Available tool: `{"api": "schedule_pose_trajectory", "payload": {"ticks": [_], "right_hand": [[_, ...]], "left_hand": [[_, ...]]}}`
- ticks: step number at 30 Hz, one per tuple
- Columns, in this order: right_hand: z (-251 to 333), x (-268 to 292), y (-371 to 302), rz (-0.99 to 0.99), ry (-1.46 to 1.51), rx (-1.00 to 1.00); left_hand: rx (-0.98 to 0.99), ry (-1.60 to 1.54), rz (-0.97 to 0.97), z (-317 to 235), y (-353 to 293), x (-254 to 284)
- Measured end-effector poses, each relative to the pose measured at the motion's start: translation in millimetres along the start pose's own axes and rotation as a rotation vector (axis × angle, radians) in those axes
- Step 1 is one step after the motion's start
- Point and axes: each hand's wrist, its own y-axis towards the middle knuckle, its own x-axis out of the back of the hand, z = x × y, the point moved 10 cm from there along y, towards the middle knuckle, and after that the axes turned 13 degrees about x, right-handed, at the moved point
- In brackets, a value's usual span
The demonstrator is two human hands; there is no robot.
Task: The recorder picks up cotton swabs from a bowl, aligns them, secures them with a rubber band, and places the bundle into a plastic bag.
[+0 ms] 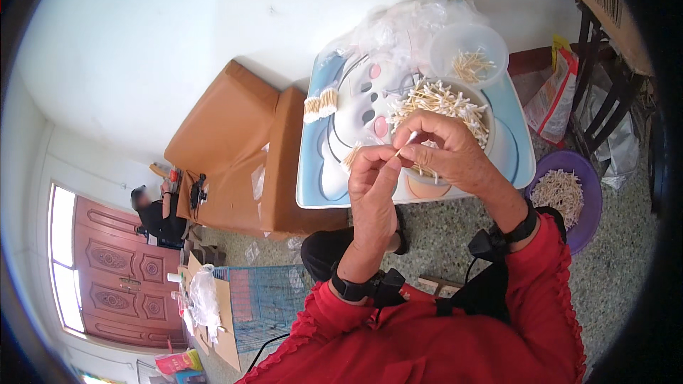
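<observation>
Both hands meet over the near edge of a small blue and white table (329,192) with a cartoon face on it. A cotton swab (411,138) with a white tip is pinched between the fingertips of my right hand (452,151). My left hand (373,178) is closed at the swab's other end, thumb against forefinger. Just beyond my right hand, a round bowl (490,117) is heaped with loose cotton swabs (441,99). Two bundles of swabs (321,104) lie at the table's left, and another bunch (351,158) shows beside my left hand.
A translucent bowl (442,46) with some swabs and clear plastic bags (398,32) lie at the table's back. On the floor at right stands a purple basin (590,217) of swabs. A brown-covered sofa (228,128), a blue wire cage (263,299) and a seated person (162,217) are at left.
</observation>
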Motion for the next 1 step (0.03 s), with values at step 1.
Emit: {"api": "schedule_pose_trajectory", "payload": {"ticks": [1], "right_hand": [[-0.3,-0.1,-0.7,-0.001,0.000,-0.002]], "left_hand": [[0.002,0.000,0.000,0.6,-0.5,0.2]]}}
